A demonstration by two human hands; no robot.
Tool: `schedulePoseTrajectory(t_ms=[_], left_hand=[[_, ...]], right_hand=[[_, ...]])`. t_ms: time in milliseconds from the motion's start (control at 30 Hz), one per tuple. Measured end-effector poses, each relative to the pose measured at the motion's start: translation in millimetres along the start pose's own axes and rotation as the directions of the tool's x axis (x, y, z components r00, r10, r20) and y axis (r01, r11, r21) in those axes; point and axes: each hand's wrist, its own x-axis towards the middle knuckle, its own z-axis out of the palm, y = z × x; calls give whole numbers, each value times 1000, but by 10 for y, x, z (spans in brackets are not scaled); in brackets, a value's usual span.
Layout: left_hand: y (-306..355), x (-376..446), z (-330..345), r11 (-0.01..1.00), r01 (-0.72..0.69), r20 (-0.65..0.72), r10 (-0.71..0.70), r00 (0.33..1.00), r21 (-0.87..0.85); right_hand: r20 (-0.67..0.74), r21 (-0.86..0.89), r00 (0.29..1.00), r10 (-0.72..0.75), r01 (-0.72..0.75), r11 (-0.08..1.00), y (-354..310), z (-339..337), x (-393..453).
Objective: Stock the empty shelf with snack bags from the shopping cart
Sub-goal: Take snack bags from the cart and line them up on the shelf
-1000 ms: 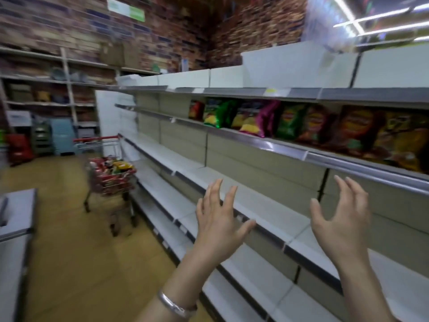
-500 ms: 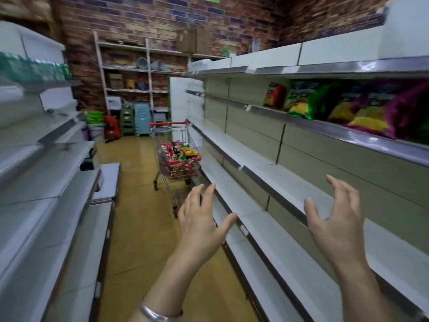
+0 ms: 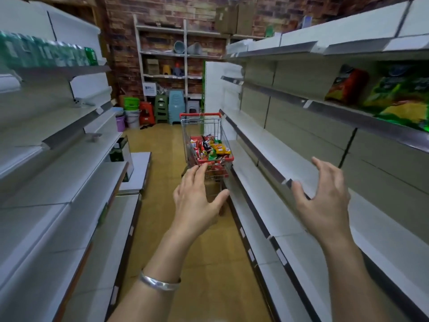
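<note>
Pretty even indoor light here, kinda dim and flat, no lamp in shot so can't say where it comes from. Soft shadows sit under the shelf lips. Slight sheen on the metal shelf edge (image 3: 348,115) up and right of the right hand (image 3: 325,201), and a small highlight on the bracelet (image 3: 160,282) below the left hand (image 3: 197,205). Wide-angle bend is strong: shelves bow outward at both sides. Snack bags (image 3: 394,96) above the right hand are smeared with motion blur, same for the green stuff far left. The cart (image 3: 206,145) just past the left fingertips looks reasonably sharp.
</note>
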Motion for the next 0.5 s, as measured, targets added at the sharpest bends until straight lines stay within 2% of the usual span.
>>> schedulePoseTrajectory(t_ms=[300, 500], left_hand=[[-995, 1434, 151, 996, 82, -20, -83, 996, -15], [-1575, 2583, 104, 996, 80, 78, -82, 994, 32]], right_hand=[[104, -40, 994, -37, 42, 998, -220, 1560, 963], [260, -157, 965, 23, 19, 987, -512, 2578, 1801]])
